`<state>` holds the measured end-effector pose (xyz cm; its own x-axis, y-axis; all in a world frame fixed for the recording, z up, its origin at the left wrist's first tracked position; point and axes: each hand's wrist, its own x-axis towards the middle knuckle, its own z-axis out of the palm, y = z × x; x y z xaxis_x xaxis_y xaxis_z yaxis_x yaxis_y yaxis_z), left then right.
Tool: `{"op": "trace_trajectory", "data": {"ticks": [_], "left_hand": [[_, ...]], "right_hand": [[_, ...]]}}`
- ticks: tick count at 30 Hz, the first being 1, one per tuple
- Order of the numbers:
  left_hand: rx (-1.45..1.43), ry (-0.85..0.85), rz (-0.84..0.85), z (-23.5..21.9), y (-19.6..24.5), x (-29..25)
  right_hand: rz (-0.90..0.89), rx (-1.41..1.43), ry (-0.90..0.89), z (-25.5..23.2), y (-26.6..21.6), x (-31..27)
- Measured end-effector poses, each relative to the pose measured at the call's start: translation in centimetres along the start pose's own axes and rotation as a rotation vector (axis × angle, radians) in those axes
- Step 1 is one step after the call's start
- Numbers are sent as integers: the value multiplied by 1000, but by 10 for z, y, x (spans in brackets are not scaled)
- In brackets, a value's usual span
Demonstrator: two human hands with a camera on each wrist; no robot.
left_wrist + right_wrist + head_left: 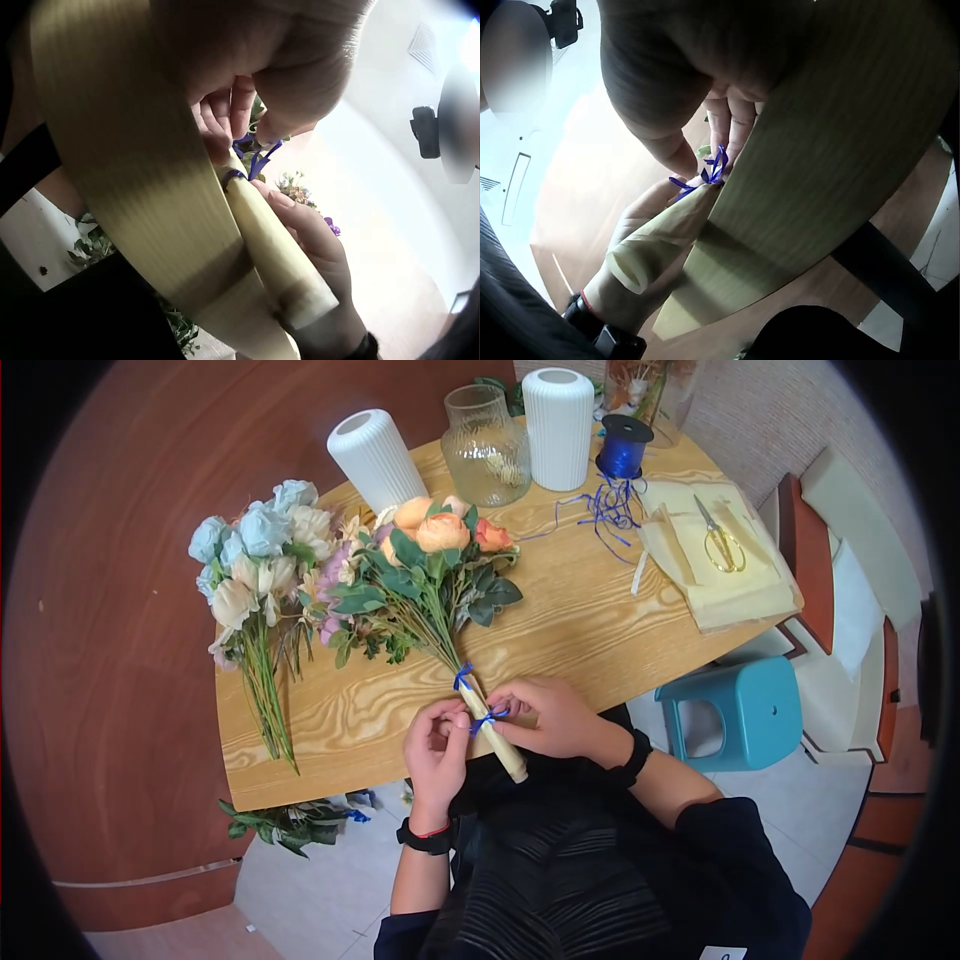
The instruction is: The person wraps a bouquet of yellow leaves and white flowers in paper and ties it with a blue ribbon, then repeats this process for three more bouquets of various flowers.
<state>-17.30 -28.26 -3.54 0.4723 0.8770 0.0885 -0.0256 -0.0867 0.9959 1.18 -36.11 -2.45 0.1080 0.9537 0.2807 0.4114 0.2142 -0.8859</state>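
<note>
A bouquet of peach and orange artificial flowers (pixel 443 533) with green leaves lies on the table, its stems toward the person. Cream paper (pixel 507 752) wraps the lower stems and sticks out past the front edge. One blue ribbon bow (pixel 463 677) is tied at the top of the wrap, and a second blue ribbon (pixel 489 719) sits lower down. On the left of the lower ribbon, the left hand (pixel 437 752) pinches it between thumb and curled fingers. From the other side the right hand (pixel 556 717) pinches the same ribbon against the wrap. Ribbon loops (pixel 718 165) show between the fingertips.
Blue and cream flowers (pixel 262 530) lie at left. Along the back stand white ribbed vases (pixel 558 430), a glass vase (pixel 485 455) and a blue ribbon spool (pixel 623 448). Scissors (pixel 722 540) rest on paper sheets (pixel 745 605) at right. A teal stool (pixel 745 710) stands beyond.
</note>
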Motion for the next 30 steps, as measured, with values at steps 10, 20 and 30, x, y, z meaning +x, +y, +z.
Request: {"op": "trace_trajectory", "data": {"ticks": [10, 20, 30], "left_hand": [[168, -167, 94, -5, -2, -6], [112, -107, 113, -5, -1, -3], [48, -61, 38, -6, -4, -5]], "right_hand": [[-16, 22, 1, 2, 8, -2], [36, 70, 32, 2, 6, -3], [32, 64, 37, 2, 5, -3]]}}
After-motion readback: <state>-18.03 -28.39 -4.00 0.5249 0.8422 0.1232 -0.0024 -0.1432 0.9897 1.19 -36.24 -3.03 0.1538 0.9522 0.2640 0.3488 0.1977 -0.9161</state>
